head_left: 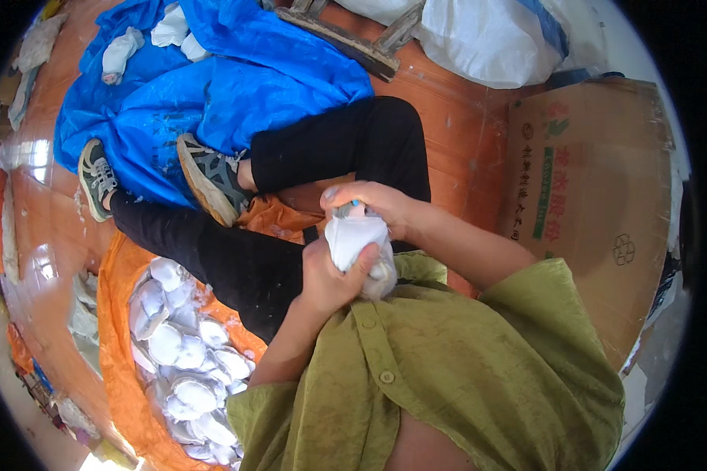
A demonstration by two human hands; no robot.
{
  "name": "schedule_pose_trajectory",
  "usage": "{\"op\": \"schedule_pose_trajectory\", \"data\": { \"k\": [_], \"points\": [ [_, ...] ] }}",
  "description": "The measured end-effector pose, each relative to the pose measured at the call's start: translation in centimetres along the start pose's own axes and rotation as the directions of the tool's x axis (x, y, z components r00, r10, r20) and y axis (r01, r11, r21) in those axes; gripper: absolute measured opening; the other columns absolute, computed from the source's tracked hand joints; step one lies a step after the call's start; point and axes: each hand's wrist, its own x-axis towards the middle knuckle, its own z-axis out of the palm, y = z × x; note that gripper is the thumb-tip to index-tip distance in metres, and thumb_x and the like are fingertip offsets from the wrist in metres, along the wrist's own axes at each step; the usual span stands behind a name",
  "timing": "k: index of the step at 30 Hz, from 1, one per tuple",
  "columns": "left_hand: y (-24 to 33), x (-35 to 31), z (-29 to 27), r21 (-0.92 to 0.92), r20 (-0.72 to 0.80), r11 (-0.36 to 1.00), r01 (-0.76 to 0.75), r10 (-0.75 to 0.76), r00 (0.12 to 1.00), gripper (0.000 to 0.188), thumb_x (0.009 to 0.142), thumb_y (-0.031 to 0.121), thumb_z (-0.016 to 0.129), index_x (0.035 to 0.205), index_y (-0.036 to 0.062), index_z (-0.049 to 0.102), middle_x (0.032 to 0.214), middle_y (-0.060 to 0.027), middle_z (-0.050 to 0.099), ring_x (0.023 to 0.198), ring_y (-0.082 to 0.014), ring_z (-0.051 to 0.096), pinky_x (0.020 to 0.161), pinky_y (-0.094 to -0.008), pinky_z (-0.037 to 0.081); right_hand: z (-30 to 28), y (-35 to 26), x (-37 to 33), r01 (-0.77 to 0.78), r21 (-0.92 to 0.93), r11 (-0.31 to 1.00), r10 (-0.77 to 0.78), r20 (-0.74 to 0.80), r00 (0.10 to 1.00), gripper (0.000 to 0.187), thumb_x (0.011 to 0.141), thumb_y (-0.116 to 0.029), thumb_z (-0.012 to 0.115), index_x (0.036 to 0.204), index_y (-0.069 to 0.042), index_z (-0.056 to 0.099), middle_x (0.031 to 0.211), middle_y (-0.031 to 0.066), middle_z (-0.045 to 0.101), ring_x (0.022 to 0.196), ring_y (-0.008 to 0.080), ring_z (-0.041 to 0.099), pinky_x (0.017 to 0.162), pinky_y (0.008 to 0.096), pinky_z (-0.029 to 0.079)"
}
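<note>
A white, soft-looking bundle (357, 239) is held upright between my two hands, close to my lap. My left hand (330, 276) wraps round its lower left side, with the thumb lying across the front. At the bundle's top edge, my right hand (373, 206) is closed, fingers curled over it. A small blue spot (355, 202) shows beside those fingers, too small to name. To my left, an orange sack (120, 345) lies opened out under a heap of white, rounded, pad-like pieces (192, 392).
A blue tarp (291, 86) spreads past my feet, with several white bundles (122, 55) on it. A wooden stool frame (369, 49) and a stuffed white sack (483, 43) sit at the far side. A large cardboard box (589, 204) stands to the right.
</note>
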Motion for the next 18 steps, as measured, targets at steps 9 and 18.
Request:
{"op": "schedule_pose_trajectory", "data": {
  "k": [9,18],
  "points": [
    [-2.1,-1.1,-2.4,0.566,0.0,0.818,0.103,-0.125,0.992,0.04,0.073,0.048,0.071,0.071,0.0075,0.067,0.064,-0.0136,0.064,0.059,-0.0319,0.065,0.054,-0.0419,0.05,3.8,-1.1,0.9,0.408,-0.882,-0.237,-0.566,0.467,0.68,0.019,0.081,-0.019,0.065,0.071,-0.007,0.054,0.077,0.0094,0.053,0.072,0.029,0.05,0.07,0.0391,0.04],
    [2.4,-3.9,-6.7,-0.031,-0.33,0.954,0.299,-0.292,0.898,0.041,0.078,0.044,0.071,0.079,0.0033,0.068,0.07,-0.0136,0.066,0.065,-0.0289,0.065,0.062,-0.0368,0.05,7.3,-0.9,5.3,0.695,-0.6,0.396,-0.369,0.59,0.719,0.027,0.094,-0.022,0.051,0.077,-0.001,0.05,0.077,0.0056,0.047,0.071,0.0141,0.044,0.066,0.0262,0.036]
  ]
}}
